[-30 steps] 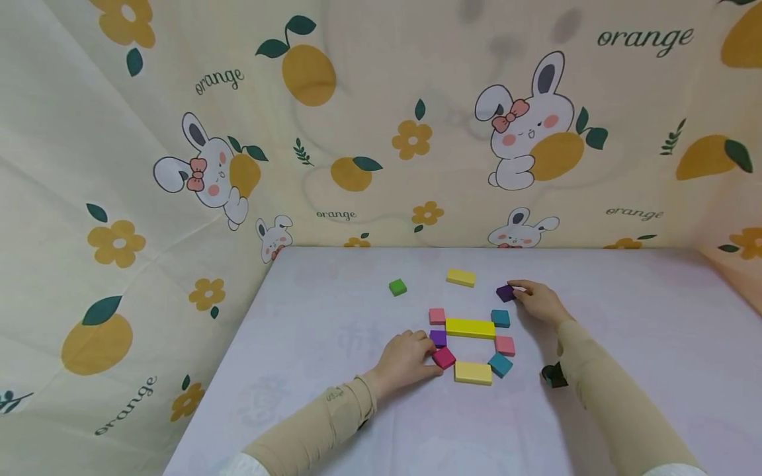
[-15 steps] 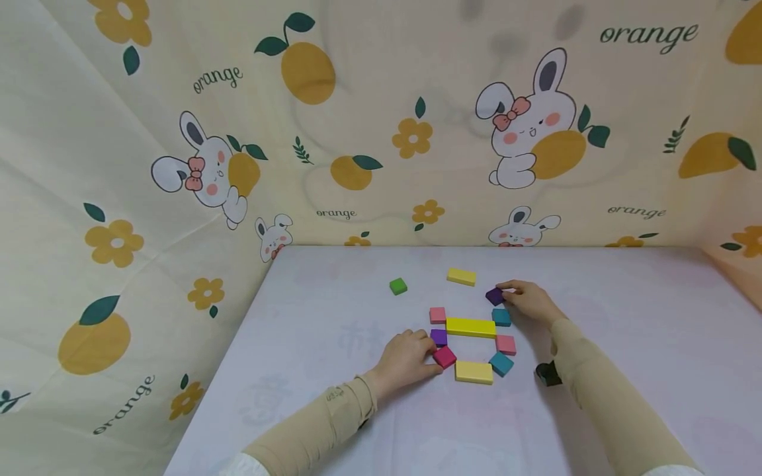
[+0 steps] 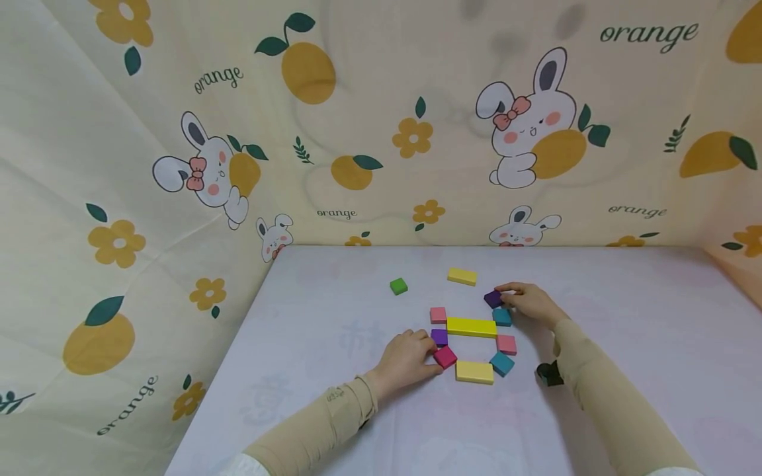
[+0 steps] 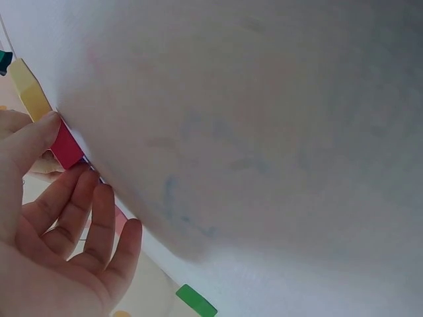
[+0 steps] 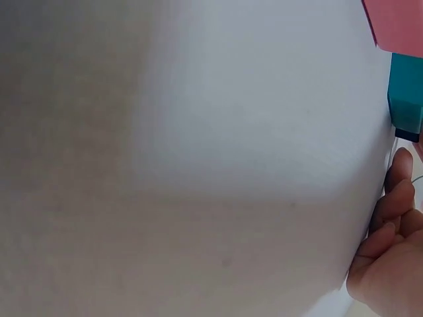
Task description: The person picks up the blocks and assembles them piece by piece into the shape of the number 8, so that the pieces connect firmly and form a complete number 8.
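My left hand (image 3: 406, 360) pinches a crimson block (image 3: 445, 357) between thumb and fingers at the near left of a ring of blocks. In the left wrist view the thumb lies on one end of that crimson block (image 4: 67, 148). My right hand (image 3: 532, 301) holds a dark purple block (image 3: 493, 299) at the ring's far right corner, beside a teal block (image 3: 503, 317). The ring also has a long yellow block (image 3: 471, 327), pink blocks (image 3: 438, 315), a violet block (image 3: 439, 337), a second teal block (image 3: 502, 363) and a pale yellow block (image 3: 474, 372).
A green block (image 3: 398, 286) lies apart at the back left, and another pale yellow block (image 3: 462, 276) lies behind the ring. A printed cloth (image 3: 381, 218) hangs at the table's far edge. A black device (image 3: 550, 374) shows beside the right wrist.
My right hand has moved left and slightly nearer with the dark purple block, bringing it close to the far teal block. My left hand stays on the crimson block.
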{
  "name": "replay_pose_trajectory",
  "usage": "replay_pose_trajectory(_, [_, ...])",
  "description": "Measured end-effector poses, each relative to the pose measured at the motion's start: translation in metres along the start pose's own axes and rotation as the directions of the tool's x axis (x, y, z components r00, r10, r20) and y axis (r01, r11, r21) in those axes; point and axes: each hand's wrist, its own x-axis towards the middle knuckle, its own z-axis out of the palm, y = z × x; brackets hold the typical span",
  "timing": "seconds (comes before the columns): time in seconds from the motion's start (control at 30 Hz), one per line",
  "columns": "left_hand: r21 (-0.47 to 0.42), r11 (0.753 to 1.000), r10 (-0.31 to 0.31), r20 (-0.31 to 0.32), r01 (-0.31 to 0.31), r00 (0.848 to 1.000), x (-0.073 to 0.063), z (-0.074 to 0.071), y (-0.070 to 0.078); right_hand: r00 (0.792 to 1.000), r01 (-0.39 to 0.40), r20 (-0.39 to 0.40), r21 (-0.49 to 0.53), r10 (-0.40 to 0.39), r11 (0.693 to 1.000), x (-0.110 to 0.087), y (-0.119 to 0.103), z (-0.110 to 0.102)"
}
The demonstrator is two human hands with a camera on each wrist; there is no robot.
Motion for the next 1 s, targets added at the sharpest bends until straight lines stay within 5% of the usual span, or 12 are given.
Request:
replay_pose_trajectory(0.23, [-0.013,1.000,-0.007,0.033,0.008,0.999,-0.002,-0.002,-0.001,1.000,-0.008,0.025,0.028,0.008,1.000,0.001,0.002,0.002])
replay_pose_trajectory(0.53, [-0.169,0.983,-0.055,0.074,0.067,0.996,-0.002,-0.013,-0.018,0.999,-0.009,0.043,0.046,0.007,0.999,0.001,0.003,0.002])
replay_pose_trajectory(0.77, [-0.299,0.933,-0.191,0.068,0.203,0.979,0.011,-0.027,-0.041,0.999,-0.009,0.039,0.038,0.007,0.999,0.000,0.005,0.001])
replay_pose_trajectory(1.0, [-0.305,0.918,-0.262,0.008,0.252,0.965,0.026,-0.027,-0.060,0.999,-0.012,0.052,0.054,0.009,0.998,-0.001,0.005,0.001])
